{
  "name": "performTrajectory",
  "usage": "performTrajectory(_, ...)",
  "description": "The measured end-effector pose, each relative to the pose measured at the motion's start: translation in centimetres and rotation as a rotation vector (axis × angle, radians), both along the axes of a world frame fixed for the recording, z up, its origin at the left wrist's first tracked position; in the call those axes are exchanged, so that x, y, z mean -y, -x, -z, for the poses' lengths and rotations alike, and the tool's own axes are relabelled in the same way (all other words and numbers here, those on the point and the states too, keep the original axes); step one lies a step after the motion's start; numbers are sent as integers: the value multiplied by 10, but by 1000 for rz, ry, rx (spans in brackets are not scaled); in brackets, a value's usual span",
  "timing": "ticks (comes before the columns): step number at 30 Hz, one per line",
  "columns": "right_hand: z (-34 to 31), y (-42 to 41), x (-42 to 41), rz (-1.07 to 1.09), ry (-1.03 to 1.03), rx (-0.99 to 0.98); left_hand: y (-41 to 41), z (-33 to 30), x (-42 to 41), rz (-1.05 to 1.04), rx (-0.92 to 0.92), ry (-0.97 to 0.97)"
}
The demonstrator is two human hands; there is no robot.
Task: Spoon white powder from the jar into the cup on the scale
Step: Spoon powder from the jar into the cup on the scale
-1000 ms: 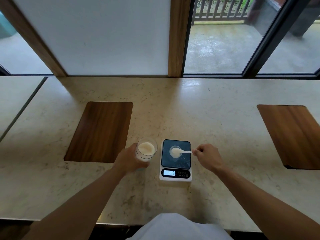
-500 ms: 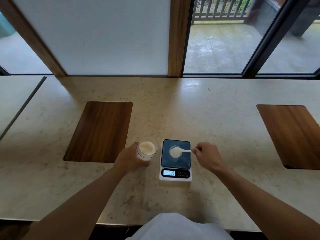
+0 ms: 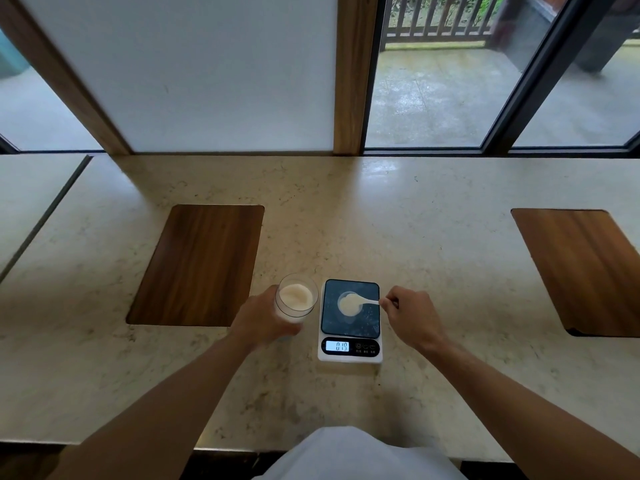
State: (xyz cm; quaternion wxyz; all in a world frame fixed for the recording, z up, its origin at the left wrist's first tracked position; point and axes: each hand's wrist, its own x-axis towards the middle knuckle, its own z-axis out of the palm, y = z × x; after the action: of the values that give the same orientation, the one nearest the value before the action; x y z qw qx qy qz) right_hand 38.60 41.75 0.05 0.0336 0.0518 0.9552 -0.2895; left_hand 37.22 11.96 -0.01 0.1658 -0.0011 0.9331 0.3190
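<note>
Little is moving since a second ago: both hands are holding position. Left hand (image 3: 263,320) is wrapping the clear round jar (image 3: 296,299) of white powder on the marbled desk (image 3: 450,271). Right hand (image 3: 412,320) is pinching the white spoon (image 3: 360,302) over the small cup (image 3: 349,304) on the scale (image 3: 349,320).

Pale stone counter (image 3: 433,237) beneath daylit windows (image 3: 433,95).

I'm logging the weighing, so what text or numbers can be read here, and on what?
"019", though the middle may hold a decimal point: lit display on the scale.
Small labels under the scale's buttons: too small to read.
Jar, spoon, cup: no text visible.
</note>
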Motion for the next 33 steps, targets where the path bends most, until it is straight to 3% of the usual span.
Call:
performTrajectory(22, -6, -20, -12, -311, -137, -321, -4, 4, -1, -15, -9, -45)
performTrajectory(27, -3, -16, -9, -49, 44, -222, -1, 4, -3, -1, -24, -54)
performTrajectory(33, -8, -4, 3, 302, 455, 113, 6, 5, -1, -2, -41, -70)
